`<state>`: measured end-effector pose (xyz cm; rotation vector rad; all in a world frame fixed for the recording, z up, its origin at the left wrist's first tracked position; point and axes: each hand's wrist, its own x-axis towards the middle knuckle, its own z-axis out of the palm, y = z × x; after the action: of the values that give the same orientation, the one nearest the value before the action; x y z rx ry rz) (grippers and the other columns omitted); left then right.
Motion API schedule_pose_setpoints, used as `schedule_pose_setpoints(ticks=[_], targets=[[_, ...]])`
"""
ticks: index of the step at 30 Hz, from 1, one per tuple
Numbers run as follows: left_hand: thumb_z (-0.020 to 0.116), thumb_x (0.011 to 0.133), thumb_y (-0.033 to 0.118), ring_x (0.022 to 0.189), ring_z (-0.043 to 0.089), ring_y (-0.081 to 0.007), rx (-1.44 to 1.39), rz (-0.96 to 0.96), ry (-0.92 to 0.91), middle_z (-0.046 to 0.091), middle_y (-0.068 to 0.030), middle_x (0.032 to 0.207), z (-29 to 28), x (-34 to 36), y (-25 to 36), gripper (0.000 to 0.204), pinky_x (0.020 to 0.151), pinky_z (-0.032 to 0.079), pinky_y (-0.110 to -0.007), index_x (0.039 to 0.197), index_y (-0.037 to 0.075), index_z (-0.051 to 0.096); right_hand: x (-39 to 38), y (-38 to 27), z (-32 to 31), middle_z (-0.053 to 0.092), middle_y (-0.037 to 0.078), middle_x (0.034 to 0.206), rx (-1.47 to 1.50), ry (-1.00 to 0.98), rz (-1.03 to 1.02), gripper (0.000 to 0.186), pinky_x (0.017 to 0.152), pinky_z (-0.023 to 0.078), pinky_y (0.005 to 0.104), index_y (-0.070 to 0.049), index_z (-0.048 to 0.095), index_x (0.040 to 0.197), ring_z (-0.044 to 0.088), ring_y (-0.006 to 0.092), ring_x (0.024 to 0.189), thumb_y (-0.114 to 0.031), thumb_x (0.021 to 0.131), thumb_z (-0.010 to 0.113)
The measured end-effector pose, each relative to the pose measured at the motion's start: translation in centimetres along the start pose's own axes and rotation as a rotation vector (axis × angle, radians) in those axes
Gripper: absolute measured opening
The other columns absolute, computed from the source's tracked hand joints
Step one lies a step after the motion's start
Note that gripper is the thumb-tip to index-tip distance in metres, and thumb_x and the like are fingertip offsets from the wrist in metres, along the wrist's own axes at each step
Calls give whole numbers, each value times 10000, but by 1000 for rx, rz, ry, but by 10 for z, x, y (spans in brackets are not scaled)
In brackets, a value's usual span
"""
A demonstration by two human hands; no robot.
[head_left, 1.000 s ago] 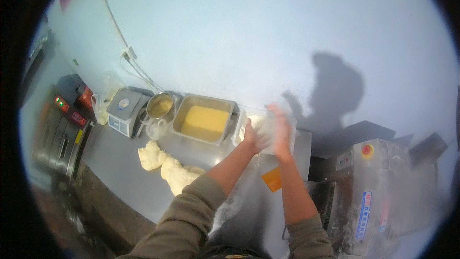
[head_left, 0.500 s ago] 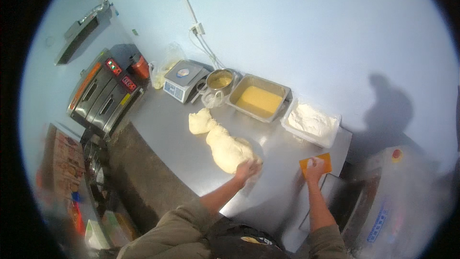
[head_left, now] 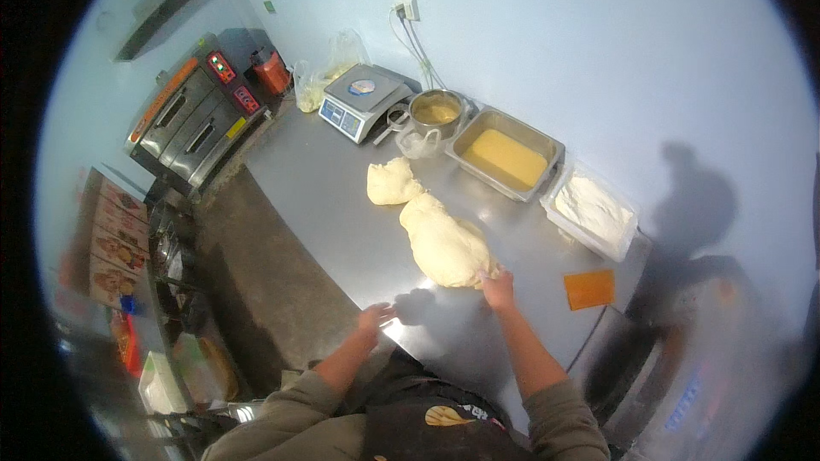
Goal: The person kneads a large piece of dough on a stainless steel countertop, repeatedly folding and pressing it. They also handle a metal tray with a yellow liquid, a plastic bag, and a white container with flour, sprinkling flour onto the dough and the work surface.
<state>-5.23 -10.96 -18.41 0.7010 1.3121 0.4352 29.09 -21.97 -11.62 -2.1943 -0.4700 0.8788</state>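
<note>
has drawn left hand [head_left: 376, 318] back, loose, from the dough [head_left: 448, 243] to the near edge of the desk [head_left: 342, 230]; has laid flat orange scraper [head_left: 588, 289] at right, touching the pale dough's smooth near end mid-desk with right hand [head_left: 499, 289], grip impossible to tell; at far left, metal oven [head_left: 190, 125] with unreadable print.

Plenty of room to reach down the left side of the desk [head_left: 299, 183], plus a gap between the big dough lump [head_left: 448, 243] and orange scraper [head_left: 589, 289]. Back's blocked tho: scale [head_left: 365, 92], pot [head_left: 442, 130], steel pan [head_left: 489, 179], flour tub [head_left: 583, 235].
</note>
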Motion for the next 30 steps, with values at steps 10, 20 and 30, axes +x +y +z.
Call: schedule_pose_setpoints(ticks=[10,20,30], targets=[[543,1022,430,1267,560,-313,8,-236,-269,556,-164,1390,93,101,82,508,1020,495,-465,1343,37,534,38,-39,92,521,282,1400,-31,374,67,817,1064,457,464,79,521,1394,561,391,1249,-347,777,845],[530,992,569,1312,494,-323,-126,-583,-369,542,-123,1392,123,127,96,632,1115,394,-490,1397,84,514,47,-48,69,724,189,1178,159,180,254,676,907,557,382,38,603,1310,710,274,1049,-216,739,861],[547,1006,538,1124,616,-193,7,-618,-552,634,-62,1266,109,125,117,559,978,490,-397,1394,136,524,-22,-162,91,721,220,1037,-395,312,18,426,880,539,473,-23,650,1162,682,424,1019,-201,792,764]])
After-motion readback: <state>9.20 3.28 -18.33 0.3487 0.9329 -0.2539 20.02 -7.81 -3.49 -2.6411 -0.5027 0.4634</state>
